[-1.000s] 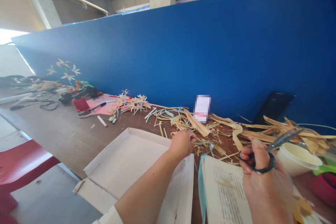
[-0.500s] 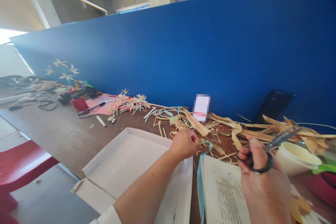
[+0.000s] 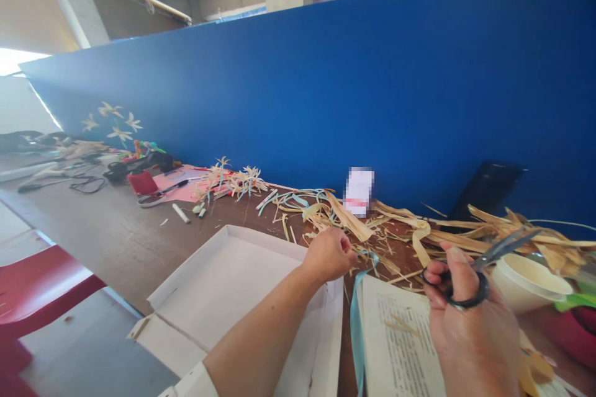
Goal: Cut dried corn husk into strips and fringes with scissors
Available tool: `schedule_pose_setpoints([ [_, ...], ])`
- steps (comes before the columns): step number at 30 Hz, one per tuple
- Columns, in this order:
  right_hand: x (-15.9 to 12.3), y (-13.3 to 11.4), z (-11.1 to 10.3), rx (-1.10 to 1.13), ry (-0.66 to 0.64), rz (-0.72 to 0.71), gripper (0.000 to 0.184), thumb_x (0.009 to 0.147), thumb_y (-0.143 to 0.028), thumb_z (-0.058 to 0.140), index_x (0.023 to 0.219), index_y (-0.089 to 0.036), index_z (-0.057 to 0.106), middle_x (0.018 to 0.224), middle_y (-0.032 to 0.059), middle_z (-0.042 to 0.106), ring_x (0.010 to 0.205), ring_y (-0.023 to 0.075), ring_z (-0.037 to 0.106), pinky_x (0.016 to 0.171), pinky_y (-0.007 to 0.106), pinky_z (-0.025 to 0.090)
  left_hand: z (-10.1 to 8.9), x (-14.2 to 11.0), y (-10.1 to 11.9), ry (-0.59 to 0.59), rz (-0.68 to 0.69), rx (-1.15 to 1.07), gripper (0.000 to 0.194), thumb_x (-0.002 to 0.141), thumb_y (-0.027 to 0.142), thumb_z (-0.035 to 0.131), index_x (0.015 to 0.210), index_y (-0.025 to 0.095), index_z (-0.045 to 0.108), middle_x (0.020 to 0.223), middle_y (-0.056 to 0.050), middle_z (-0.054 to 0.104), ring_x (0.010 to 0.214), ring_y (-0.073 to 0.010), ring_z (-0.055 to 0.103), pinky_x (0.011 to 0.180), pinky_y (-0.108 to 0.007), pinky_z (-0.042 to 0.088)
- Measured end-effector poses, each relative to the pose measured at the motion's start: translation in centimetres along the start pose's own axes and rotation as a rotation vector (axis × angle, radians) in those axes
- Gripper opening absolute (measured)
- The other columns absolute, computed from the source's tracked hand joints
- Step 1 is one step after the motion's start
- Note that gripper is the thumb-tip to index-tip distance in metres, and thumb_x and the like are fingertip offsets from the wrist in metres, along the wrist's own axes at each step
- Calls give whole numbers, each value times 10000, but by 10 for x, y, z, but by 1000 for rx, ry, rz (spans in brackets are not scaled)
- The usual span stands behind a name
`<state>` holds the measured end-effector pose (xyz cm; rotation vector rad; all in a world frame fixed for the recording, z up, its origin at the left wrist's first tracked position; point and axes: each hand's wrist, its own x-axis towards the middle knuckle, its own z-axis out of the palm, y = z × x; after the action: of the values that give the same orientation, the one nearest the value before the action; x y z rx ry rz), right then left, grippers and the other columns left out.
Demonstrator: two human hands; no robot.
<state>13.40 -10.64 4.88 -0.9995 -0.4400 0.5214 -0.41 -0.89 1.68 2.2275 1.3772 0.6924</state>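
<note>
My right hand [image 3: 470,310] has its fingers through the dark handles of a pair of scissors [image 3: 500,251], whose blades point up and to the right. My left hand [image 3: 329,254] is closed above the right edge of a white box lid [image 3: 246,279]. A light-blue strip [image 3: 357,322] loops out from by its fingertips and hangs down beside a printed booklet [image 3: 400,335]. Exactly how the fingers grip it is hidden. Dried straw-coloured strips [image 3: 349,217] lie just behind the left hand, and a few cut pieces rest on the booklet.
A cream cup [image 3: 531,285] stands right of the scissors. Against the blue partition [image 3: 326,93] are a small white card [image 3: 358,192] and a dark phone-like object [image 3: 488,189]. Straw flowers [image 3: 233,180], a white marker [image 3: 181,213] and pink paper [image 3: 181,183] lie left; a red chair [image 3: 41,285] is beside the table.
Almost nothing differs. The view has shifted very slightly, and both hands keep their positions, the scissors still in my right hand.
</note>
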Motion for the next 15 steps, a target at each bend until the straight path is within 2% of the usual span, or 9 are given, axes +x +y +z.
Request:
schedule_pose_setpoints([
  [4, 1, 1, 1, -9, 2, 5, 272, 699, -346, 692, 928, -199, 687, 632, -15, 537, 536, 70, 459, 359, 133, 237, 5, -5, 4, -57, 44, 50, 118, 690, 209, 505, 798, 200, 550, 838, -17, 611, 761, -151, 544, 661, -240, 413],
  [10, 2, 4, 1, -21, 18, -9, 282, 684, -343, 712, 917, -188, 685, 628, -9, 548, 525, 76, 461, 353, 144, 232, 17, -13, 9, -113, 216, 181, 202, 656, 172, 527, 845, 199, 593, 915, -62, 622, 842, -204, 556, 760, -297, 437],
  [12, 1, 3, 2, -22, 12, -11, 288, 685, -342, 713, 929, -189, 688, 631, -7, 553, 533, 74, 466, 359, 141, 235, 18, -12, 7, -82, 208, 214, 190, 690, 192, 509, 855, 189, 603, 922, -78, 624, 856, -216, 560, 776, -317, 440],
  [15, 0, 2, 3, -21, 8, 2, 293, 680, -344, 717, 927, -189, 688, 620, -12, 552, 529, 73, 463, 361, 141, 239, 15, -9, 3, -57, 119, 208, 169, 744, 220, 464, 805, 187, 619, 889, -80, 625, 842, -211, 566, 753, -313, 446],
])
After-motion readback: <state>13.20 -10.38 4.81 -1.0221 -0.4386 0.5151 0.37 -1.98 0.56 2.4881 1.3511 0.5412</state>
